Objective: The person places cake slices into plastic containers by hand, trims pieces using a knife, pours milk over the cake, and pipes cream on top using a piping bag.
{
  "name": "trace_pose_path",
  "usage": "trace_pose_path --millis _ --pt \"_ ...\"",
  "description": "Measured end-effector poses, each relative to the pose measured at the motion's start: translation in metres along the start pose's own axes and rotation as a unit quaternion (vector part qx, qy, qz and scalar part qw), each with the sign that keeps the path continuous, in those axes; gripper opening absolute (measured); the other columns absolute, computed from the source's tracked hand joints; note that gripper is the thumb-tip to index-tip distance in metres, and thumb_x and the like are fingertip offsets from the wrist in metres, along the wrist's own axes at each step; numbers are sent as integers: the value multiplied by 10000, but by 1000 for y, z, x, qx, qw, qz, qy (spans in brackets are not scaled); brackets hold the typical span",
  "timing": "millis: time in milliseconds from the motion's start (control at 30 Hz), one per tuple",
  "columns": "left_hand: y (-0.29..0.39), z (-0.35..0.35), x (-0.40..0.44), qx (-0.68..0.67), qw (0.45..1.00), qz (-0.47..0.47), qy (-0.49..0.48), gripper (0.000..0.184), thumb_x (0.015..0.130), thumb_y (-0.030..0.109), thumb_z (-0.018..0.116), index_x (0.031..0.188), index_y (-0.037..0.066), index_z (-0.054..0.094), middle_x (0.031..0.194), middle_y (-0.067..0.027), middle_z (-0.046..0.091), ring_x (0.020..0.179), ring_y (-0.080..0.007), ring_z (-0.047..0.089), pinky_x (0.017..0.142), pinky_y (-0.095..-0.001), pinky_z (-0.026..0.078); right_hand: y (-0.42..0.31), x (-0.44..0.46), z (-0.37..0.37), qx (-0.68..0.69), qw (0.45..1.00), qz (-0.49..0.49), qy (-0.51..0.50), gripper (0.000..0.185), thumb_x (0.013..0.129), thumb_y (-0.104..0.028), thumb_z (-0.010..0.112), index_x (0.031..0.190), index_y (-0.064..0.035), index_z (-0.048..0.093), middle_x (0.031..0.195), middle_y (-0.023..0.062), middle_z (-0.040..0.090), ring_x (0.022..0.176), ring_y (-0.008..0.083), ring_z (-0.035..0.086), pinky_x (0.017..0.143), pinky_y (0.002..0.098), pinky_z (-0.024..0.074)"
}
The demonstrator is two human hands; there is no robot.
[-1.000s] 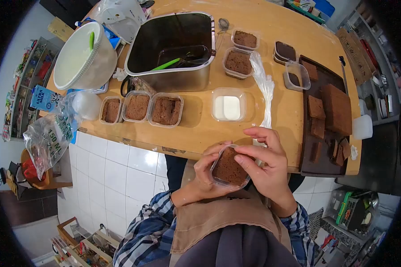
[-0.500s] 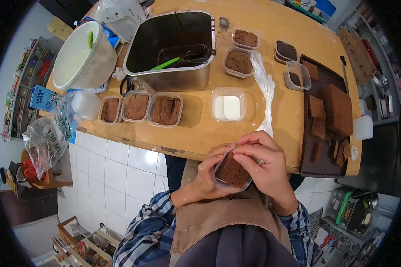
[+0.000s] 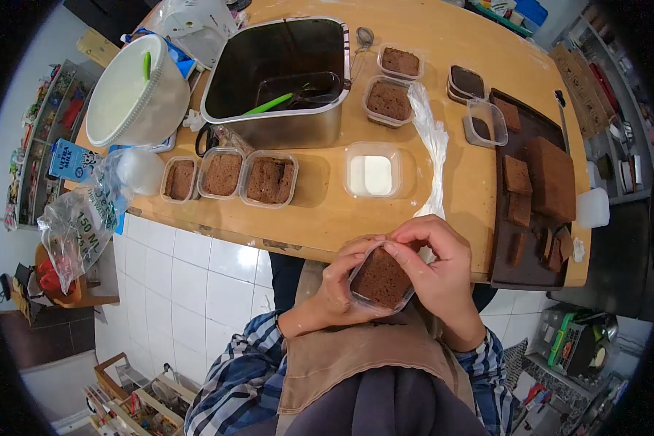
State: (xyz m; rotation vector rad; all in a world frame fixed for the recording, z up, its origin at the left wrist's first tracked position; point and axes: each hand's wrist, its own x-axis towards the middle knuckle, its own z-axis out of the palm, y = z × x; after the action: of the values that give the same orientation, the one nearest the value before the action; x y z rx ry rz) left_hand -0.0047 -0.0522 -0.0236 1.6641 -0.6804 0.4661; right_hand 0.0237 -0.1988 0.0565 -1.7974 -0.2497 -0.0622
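Before the apron [image 3: 363, 363], the left hand [image 3: 333, 291] curls its fingers round the cup [image 3: 397, 311] from nine o'clock: a light grip is best. The right hand [image 3: 441, 263], at one o'clock, holds thumb and fingers close at the edge of the cake [image 3: 381, 277], pinching or not unclear; gentle pressure would limit crumbling. Beyond, at twelve, stands cream [image 3: 372, 176].

White-filled tub [image 3: 373, 150]: bare tabletop [image 3: 323, 178] opens just left of it, room for a hand!
Row of cake cups [image 3: 269, 205]: farther left of the tub, walling off that lane.
Metal pan [image 3: 298, 131]: tall sides bar the way beyond the tub, leftward.
White bag [image 3: 433, 149]: sprawled right of the tub, a barrier.
Left hand [image 3: 336, 287], right hand [image 3: 437, 265]: both at the held cup [image 3: 376, 308], crowding the tub's near side.
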Motion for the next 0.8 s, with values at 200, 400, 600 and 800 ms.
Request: trace_pose_path --millis 200,400,600,800 --pt "2 4 1 -49 998 3 27 889 533 94 852 1195 83 258 1216 -230 406 1135 -362 457 929 -450 401 1 1 -5 -27 997 -67 -27 176 676 5 718 811 7 605 810 69 601 678 128 549 607 233 435" --pt "4 -1 4 -10 1000 1 0 922 519 142 869 1181 90 230 1156 -181 430 1096 -320 498 894 -422 436 0 1 -2 -33 999 -35 -2 130 688 -19 714 763 5 610 727 84 590 624 159 579 546 256 457" --pt "4 -2 6 -6 1000 3 -11 906 520 138 868 1173 75 242 1159 -204 431 1086 -322 504 887 -415 440 3 1 0 -43 999 -26 3 129 688 -25 716 748 0 604 694 79 575 590 155 568 527 253 448" --pt "5 -3 8 -22 1000 -13 -14 919 529 151 867 1181 76 223 1163 -232 425 1099 -333 489 898 -420 430 3 1 -4 -34 999 -16 4 126 706 -30 707 760 5 599 708 62 571 608 125 555 543 236 439"
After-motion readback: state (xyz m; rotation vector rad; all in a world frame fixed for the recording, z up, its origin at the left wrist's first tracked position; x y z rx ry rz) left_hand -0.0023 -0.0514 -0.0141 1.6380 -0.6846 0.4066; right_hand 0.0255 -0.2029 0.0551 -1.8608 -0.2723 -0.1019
